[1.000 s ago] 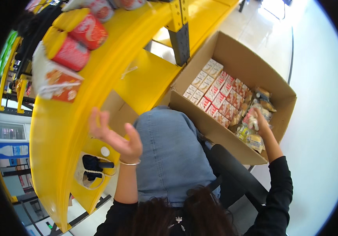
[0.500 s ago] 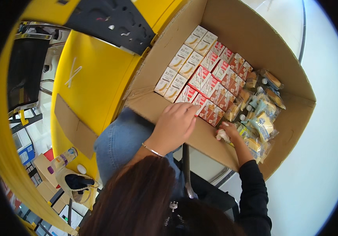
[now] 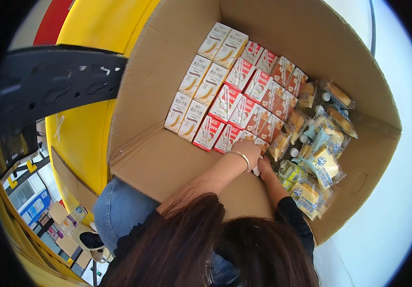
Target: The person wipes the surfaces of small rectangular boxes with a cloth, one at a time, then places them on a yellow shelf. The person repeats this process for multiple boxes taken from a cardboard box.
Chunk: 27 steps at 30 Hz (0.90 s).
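In the box (image 3: 136,91), drink cartons (image 3: 225,103) lie left of bread packs (image 3: 325,165) and bottles (image 3: 290,170).

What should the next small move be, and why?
I'd probably ease the left hand back slightly: it partly covers the near end of the brown-and-white cartons and sits close beside the right hand, so I can't tell what either hand grips.

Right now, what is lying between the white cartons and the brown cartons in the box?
In the head view, red-and-white cartons lie between the white cartons and the brown cartons.
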Available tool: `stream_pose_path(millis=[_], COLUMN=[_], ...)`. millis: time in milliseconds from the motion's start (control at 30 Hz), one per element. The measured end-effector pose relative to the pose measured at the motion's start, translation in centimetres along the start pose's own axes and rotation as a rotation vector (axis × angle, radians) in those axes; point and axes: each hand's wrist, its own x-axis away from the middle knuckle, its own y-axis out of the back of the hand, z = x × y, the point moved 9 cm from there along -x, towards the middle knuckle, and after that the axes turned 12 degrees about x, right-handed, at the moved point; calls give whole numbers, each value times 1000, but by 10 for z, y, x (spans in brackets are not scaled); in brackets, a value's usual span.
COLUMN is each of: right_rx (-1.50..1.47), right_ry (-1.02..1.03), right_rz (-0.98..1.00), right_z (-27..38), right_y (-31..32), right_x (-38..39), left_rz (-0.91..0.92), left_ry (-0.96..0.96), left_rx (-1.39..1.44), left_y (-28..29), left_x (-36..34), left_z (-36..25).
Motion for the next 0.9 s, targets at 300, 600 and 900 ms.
stream_pose_path(millis=[300, 600, 900], right_rx=[-73, -222, -456], right_ry=[54, -102, -141], right_rz=[-111, 111, 273], right_z=[12, 25, 42], right_y=[-3, -10, -32], right_x=[10, 43, 78], left_rz=[-53, -49, 66], left_ry=[116, 111, 101], left_rx=[294, 534, 322], left_y=[-58, -73, -115], left_x=[-50, -61, -70], left_z=[50, 72, 71])
